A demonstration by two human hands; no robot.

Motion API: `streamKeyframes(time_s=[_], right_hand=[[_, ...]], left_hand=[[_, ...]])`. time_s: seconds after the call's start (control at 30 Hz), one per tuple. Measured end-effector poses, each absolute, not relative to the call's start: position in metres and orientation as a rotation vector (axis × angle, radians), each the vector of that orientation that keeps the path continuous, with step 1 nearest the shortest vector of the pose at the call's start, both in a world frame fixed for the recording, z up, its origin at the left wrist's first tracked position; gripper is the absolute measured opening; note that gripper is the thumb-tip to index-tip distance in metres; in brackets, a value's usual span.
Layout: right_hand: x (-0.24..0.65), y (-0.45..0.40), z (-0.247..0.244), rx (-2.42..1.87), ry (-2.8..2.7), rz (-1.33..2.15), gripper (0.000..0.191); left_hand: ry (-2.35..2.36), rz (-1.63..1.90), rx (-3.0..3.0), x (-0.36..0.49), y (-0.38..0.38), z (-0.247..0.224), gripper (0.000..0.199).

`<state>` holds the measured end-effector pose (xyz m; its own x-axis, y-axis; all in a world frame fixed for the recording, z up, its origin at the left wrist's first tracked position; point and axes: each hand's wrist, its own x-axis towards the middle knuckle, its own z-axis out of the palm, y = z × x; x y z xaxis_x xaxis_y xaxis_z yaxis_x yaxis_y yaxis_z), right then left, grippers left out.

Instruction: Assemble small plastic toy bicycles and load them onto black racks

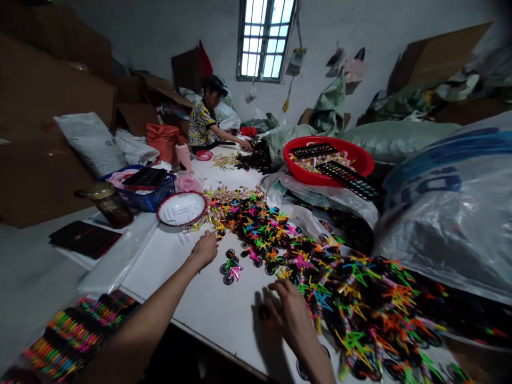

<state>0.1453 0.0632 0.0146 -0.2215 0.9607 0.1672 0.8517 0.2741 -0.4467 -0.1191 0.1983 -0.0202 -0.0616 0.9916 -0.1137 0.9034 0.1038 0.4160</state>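
Observation:
My left hand (205, 248) rests at the left edge of a pile of small plastic toy bicycles (276, 234), fingers drawn together beside a yellow one. What its fingertips pinch, if anything, is hidden. My right hand (291, 306) is over the white table nearer to me, with curled fingers. A small black wheel (264, 312) shows at its thumb and fingertips, seemingly part of a toy bicycle held there; the rest is hidden. Between the hands lie a few toy bicycles (231, 268), green and pink with black wheels, apart from the pile.
Small candy-like tubes (232, 196) spread behind the pile. A white red-rimmed bowl (182, 208), blue basket (149, 184) and jar (110, 205) stand left. Right are a red basin (294, 168) and large sacks (448, 213). Another person (204, 122) works at the far end.

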Motion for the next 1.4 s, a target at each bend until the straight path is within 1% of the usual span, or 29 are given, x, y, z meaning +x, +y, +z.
streamKeyframes(time_s=[0.17, 0.3, 0.4, 0.5, 0.6, 0.7, 0.77, 0.83, 0.93, 1.0, 1.1, 1.17, 1.2, 1.27, 1.33, 1.4], right_hand=[[0.072, 0.077, 0.018, -1.425, -2.193, 0.613, 0.029], [0.06, 0.074, 0.02, -1.35, -2.195, 0.75, 0.03], [0.068, 0.073, 0.015, -1.332, -2.113, 0.829, 0.028], [0.071, 0.082, 0.01, -1.304, -1.953, 0.866, 0.028], [0.065, 0.096, 0.012, -1.269, -1.741, 0.978, 0.03], [0.062, 0.104, 0.016, -1.216, -1.619, 1.145, 0.033], [0.062, 0.105, 0.017, -1.191, -1.646, 1.205, 0.029], [0.062, 0.106, 0.015, -1.215, -1.665, 1.211, 0.024], [0.061, 0.118, 0.016, -1.286, -1.632, 1.115, 0.023], [0.062, 0.13, 0.023, -1.323, -1.617, 0.943, 0.025], [0.069, 0.141, 0.035, -1.398, -1.639, 0.569, 0.033], [0.075, 0.137, 0.04, -1.422, -1.738, 0.444, 0.036], [0.077, 0.131, 0.04, -1.407, -1.816, 0.478, 0.034], [0.081, 0.115, 0.036, -1.361, -1.945, 0.671, 0.024], [0.082, 0.098, 0.028, -1.349, -1.957, 0.848, 0.016], [0.082, 0.084, 0.018, -1.385, -1.873, 0.854, 0.015]], left_hand=[[1.911, 0.468, 1.809, -0.142, 0.176, -0.022, 0.017], [1.781, 0.674, 1.623, -0.151, 0.173, -0.022, 0.004], [1.625, 0.785, 1.411, -0.152, 0.163, -0.019, 0.018], [1.423, 0.815, 1.243, -0.143, 0.139, -0.014, 0.03], [1.226, 0.793, 1.114, -0.125, 0.108, -0.01, 0.034], [0.99, 0.776, 0.849, -0.107, 0.083, -0.01, 0.036], [0.878, 0.762, 0.711, -0.098, 0.073, -0.014, 0.036], [0.846, 0.753, 0.671, -0.092, 0.069, -0.018, 0.034], [0.85, 0.764, 0.662, -0.088, 0.071, -0.023, 0.035], [0.867, 0.795, 0.665, -0.088, 0.075, -0.023, 0.039], [0.888, 0.862, 0.638, -0.09, 0.081, -0.019, 0.043], [0.881, 0.882, 0.606, -0.09, 0.082, -0.016, 0.042], [0.869, 0.885, 0.595, -0.089, 0.082, -0.016, 0.041], [0.84, 0.903, 0.58, -0.087, 0.08, -0.017, 0.035], [0.825, 0.926, 0.562, -0.084, 0.076, -0.02, 0.032], [0.834, 0.943, 0.527, -0.081, 0.069, -0.024, 0.032]])
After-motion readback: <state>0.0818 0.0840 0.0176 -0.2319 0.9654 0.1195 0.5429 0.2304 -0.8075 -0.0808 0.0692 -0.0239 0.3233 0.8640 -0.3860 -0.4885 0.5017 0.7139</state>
